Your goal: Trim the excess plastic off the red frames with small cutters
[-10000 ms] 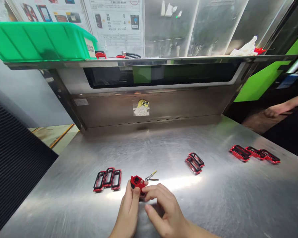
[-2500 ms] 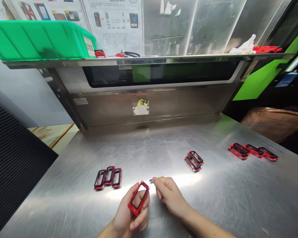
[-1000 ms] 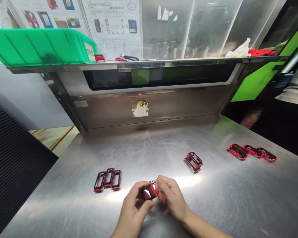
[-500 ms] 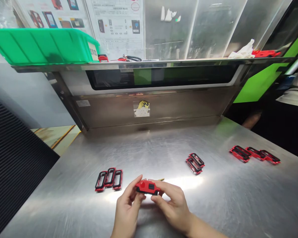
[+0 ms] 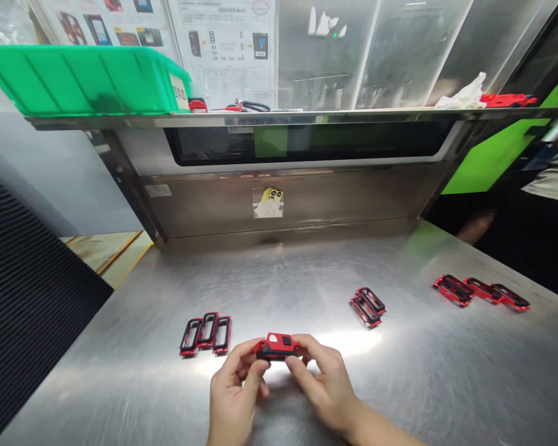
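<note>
Between my two hands, above the near middle of the metal table (image 5: 279, 272), is a small red and black plastic frame (image 5: 278, 344). My left hand (image 5: 239, 384) pinches its left end with thumb and fingers. At the opposite end, my right hand (image 5: 323, 384) grips it the same way. A white patch and a black square show on its red side. To the left of my hands lie several similar frames (image 5: 206, 333) side by side. A pair of frames (image 5: 368, 307) rests to the right, and another group of frames (image 5: 481, 291) lies farther right.
A metal shelf (image 5: 307, 118) crosses above the table, bearing a green bin (image 5: 84, 80) at left and red parts (image 5: 509, 100) at right. Black ribbed material (image 5: 32, 297) borders the left side. A person's sleeve (image 5: 553, 176) shows at far right.
The held frame has turned in my fingers, so its black rim shows more and a white patch has come into view. My thumbs have shifted slightly. The loose frames stay put.
</note>
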### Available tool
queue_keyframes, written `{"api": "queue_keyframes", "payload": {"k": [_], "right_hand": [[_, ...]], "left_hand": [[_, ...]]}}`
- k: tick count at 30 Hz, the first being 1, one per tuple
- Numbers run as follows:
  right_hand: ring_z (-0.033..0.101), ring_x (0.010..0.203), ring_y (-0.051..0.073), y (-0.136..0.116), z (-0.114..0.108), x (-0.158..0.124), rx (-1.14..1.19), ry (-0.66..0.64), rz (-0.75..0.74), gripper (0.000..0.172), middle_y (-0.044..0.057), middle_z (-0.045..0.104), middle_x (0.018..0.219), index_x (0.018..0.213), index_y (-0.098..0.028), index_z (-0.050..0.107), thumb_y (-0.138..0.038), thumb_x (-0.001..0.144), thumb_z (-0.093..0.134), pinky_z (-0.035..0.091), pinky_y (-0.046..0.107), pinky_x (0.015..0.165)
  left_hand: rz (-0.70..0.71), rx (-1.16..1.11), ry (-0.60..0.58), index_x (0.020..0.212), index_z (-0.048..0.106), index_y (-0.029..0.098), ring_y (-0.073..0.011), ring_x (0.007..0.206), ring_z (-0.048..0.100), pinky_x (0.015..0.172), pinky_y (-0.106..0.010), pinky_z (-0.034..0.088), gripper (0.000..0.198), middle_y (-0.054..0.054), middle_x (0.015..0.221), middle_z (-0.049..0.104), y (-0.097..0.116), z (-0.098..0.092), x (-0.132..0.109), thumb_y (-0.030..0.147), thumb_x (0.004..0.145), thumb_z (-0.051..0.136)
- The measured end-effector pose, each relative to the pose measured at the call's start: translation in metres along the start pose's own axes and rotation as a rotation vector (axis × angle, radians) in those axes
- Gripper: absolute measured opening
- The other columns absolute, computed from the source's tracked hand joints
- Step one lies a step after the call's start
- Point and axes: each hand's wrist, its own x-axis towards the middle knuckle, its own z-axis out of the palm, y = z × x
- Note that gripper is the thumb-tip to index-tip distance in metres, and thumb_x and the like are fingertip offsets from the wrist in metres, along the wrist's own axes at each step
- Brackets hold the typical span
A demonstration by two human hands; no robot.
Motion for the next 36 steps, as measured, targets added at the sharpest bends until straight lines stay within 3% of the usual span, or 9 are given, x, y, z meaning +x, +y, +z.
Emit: {"api": "queue_keyframes", "payload": {"k": [5, 12, 16, 22, 29, 36], "right_hand": [[0.059, 0.066, 0.017, 0.000, 0.003, 0.000, -0.043, -0.102, 0.127, 0.026, 0.003, 0.060, 0.069, 0.095, -0.015, 0.057, -0.035, 0.096, 0.041, 0.038, 0.023, 0.053], [0.052, 0.058, 0.014, 0.001, 0.005, -0.001, -0.069, -0.181, 0.196, 0.042, 0.004, 0.058, 0.069, 0.082, -0.015, 0.056, -0.046, 0.098, 0.032, 0.036, 0.023, 0.054], [0.053, 0.054, 0.013, 0.004, 0.009, -0.001, 0.167, -0.197, 0.356, 0.055, 0.006, 0.059, 0.063, 0.072, -0.014, 0.053, -0.060, 0.094, 0.034, 0.038, 0.021, 0.051], [0.048, 0.035, 0.012, 0.014, 0.018, 0.004, 0.624, -0.303, 0.672, 0.068, 0.007, 0.056, 0.049, 0.065, -0.012, 0.049, -0.080, 0.071, 0.045, 0.029, 0.016, 0.034], [0.047, 0.032, 0.011, 0.017, 0.018, 0.006, 0.750, -0.336, 0.706, 0.064, 0.008, 0.056, 0.048, 0.062, -0.011, 0.050, -0.075, 0.071, 0.049, 0.026, 0.015, 0.030], [0.045, 0.033, 0.011, 0.019, 0.019, 0.005, 0.654, -0.313, 0.704, 0.065, 0.007, 0.054, 0.048, 0.064, -0.013, 0.048, -0.078, 0.072, 0.043, 0.025, 0.016, 0.032]], "left_hand": [[0.026, 0.024, 0.054, 0.091, 0.064, 0.018, -0.0082, 0.039, 0.048, 0.042, -0.018, 0.041, 0.044, 0.005, 0.053, 0.054, 0.000, 0.000, 0.000, 0.052, 0.065, 0.074], [0.016, 0.059, 0.046, 0.090, 0.061, 0.018, -0.0081, 0.039, 0.047, 0.041, -0.018, 0.038, 0.045, 0.005, 0.053, 0.054, -0.001, 0.000, 0.002, 0.056, 0.067, 0.071], [-0.002, 0.095, 0.044, 0.089, 0.062, 0.017, -0.0082, 0.040, 0.045, 0.042, -0.018, 0.036, 0.048, 0.004, 0.050, 0.052, 0.001, -0.001, 0.003, 0.060, 0.068, 0.067], [-0.009, 0.160, 0.010, 0.092, 0.066, 0.015, -0.0080, 0.041, 0.043, 0.044, -0.018, 0.036, 0.053, 0.003, 0.051, 0.051, 0.003, -0.002, 0.001, 0.064, 0.072, 0.061], [-0.025, 0.155, 0.002, 0.097, 0.067, 0.015, -0.0086, 0.041, 0.042, 0.043, -0.018, 0.036, 0.055, 0.003, 0.050, 0.051, 0.005, -0.001, 0.001, 0.063, 0.071, 0.062], [-0.035, 0.171, -0.007, 0.098, 0.064, 0.015, -0.0082, 0.041, 0.041, 0.044, -0.018, 0.035, 0.056, 0.003, 0.052, 0.050, 0.003, 0.000, 0.003, 0.064, 0.072, 0.060]]}}
